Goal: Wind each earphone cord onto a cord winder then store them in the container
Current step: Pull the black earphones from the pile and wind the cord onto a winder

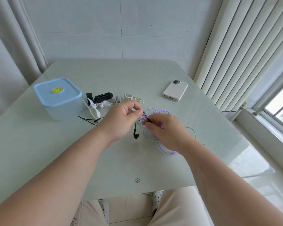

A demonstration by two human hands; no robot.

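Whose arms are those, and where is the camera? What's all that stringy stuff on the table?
Those are a person's own two arms. There is no machine here, just bare hands. The camera sits on the person's head and looks down, so you see what they see. The left hand and the right hand each pinch a thin black earphone cord; its earbud shows beside the left hand. Under the right hand lies a tangle of purple cords. On the table there is also a container with its blue lid on, a little heap of black and white cord winders, and a white phone lying face down.
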